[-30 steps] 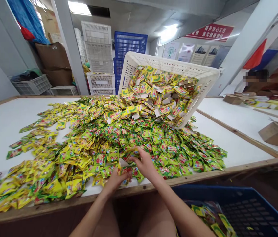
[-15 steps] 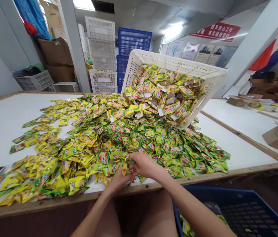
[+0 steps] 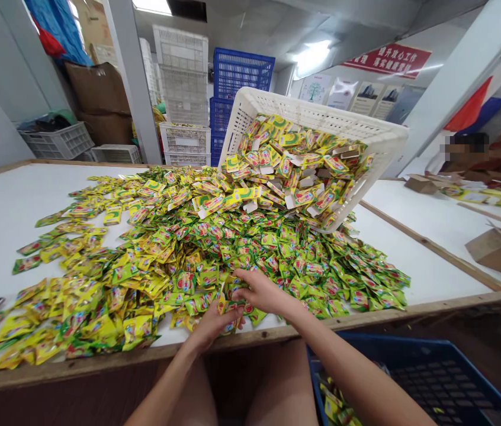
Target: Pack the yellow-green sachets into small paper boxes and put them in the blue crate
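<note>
**Left hand (image 3: 209,326) and right hand (image 3: 262,293) meet at one box (image 3: 221,304)**

The left clasps the box; the right pinches a packet (image 3: 231,287) just beside it, partly hidden. Packets (image 3: 130,296) heap around both hands on the desk (image 3: 428,266); beyond, a basket (image 3: 321,109) tilts, full of boxes. A skewed packet could catch and crease the box's edge; a forearm's nudge could slide packets off the near side.

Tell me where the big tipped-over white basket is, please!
In the head view, the white basket is right of the middle, tipped forward by the packet pile, with the blue crates behind its left side.
</note>
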{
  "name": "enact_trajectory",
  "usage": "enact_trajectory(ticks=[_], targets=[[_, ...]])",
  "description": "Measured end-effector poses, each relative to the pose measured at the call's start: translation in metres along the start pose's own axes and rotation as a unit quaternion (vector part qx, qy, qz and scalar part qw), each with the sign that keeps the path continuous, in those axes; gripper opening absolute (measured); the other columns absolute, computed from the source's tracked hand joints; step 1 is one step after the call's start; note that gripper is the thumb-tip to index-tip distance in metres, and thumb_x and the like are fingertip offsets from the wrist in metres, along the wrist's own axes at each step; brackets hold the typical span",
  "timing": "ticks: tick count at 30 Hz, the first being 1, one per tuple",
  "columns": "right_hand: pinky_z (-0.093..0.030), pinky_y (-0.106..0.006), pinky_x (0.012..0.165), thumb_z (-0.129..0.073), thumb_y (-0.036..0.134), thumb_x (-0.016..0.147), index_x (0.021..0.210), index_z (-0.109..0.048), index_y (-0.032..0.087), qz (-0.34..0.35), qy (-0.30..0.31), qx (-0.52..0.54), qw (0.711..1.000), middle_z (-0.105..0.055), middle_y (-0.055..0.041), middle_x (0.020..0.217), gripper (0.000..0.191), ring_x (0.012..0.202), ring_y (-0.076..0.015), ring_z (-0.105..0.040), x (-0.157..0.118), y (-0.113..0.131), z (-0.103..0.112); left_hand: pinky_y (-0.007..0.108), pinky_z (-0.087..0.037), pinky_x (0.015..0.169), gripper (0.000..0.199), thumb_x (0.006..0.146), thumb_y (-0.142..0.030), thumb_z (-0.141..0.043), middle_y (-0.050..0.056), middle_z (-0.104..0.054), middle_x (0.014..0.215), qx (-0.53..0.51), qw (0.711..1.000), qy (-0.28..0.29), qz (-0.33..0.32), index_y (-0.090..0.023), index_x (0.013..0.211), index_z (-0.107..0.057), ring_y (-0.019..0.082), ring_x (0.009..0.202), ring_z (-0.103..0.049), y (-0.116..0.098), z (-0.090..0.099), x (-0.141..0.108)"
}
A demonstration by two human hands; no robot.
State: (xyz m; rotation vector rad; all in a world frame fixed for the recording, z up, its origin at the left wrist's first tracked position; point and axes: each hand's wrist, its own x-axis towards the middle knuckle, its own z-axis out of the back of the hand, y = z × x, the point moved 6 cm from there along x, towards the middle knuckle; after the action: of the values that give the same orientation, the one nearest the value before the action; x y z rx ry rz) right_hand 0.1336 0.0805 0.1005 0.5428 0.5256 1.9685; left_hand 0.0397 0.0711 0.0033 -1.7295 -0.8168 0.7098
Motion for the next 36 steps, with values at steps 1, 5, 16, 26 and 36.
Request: enact_trajectory(ticks=[1,5,16,26,36], targets=[[-0.030,-0.020,0.055,-0.058,0.017,0.076,0.081,-0.051,0.019,-0.003,-0.005,0.011,1.000,-0.057,0.0022,0.069,0.008,0.063,-0.0123,-0.050,0.000,-0.001,0.001,0.027,-0.043,0.061,0.026,0.074,-0.033,-0.064,0.004,-0.064,0.065,-0.001,1.000,0.003,-0.004,-0.013,0.089,-0.055,0.015,0.061,-0.058,-0.001,-0.001,0.000],[-0.033,-0.021,0.058,-0.056,0.016,0.077,0.087,-0.053,0.019,0.005,-0.043,0.020,0.999,-0.058,0.0006,0.073,0.010,0.066,-0.0136,-0.052,0.000,-0.001,0.001,0.026,-0.042,0.060,0.025,0.074,-0.033,-0.064,0.003,-0.062,0.063,-0.009,1.000,-0.001,-0.016,-0.013,0.087,-0.056,0.015,0.058,-0.057,-0.003,-0.001,0.000],[-0.042,-0.023,0.057,-0.064,0.046,0.071,0.091,-0.054,0.022,-0.146,-0.246,0.476,0.831,-0.059,-0.0004,0.081,0.033,0.069,-0.0145,-0.054,-0.021,-0.044,0.004,0.026,-0.042,0.054,0.031,0.067,-0.036,-0.069,0.001,-0.059,0.060,-0.011,1.000,-0.024,-0.001,-0.012,0.084,-0.058,0.013,0.054,-0.053,-0.003,0.001,0.002],[-0.048,-0.027,0.065,-0.060,0.037,0.076,0.102,-0.049,0.020,-0.102,-0.271,0.443,0.849,-0.061,-0.0043,0.093,0.033,0.079,-0.0172,-0.058,-0.018,-0.025,-0.011,0.024,-0.043,0.052,0.037,0.063,-0.033,-0.072,-0.001,-0.055,0.060,0.003,1.000,-0.009,-0.007,-0.012,0.089,-0.057,0.011,0.052,-0.050,-0.004,-0.004,0.005],[-0.041,-0.025,0.069,-0.050,0.020,0.082,0.091,-0.052,0.018,-0.036,-0.168,0.133,0.976,-0.061,-0.0021,0.083,0.010,0.076,-0.0155,-0.055,-0.023,-0.009,-0.007,0.025,-0.041,0.055,0.031,0.063,-0.036,-0.071,-0.001,-0.055,0.055,0.036,0.999,-0.018,0.003,-0.012,0.077,-0.058,0.011,0.052,-0.049,-0.007,-0.003,0.002]])
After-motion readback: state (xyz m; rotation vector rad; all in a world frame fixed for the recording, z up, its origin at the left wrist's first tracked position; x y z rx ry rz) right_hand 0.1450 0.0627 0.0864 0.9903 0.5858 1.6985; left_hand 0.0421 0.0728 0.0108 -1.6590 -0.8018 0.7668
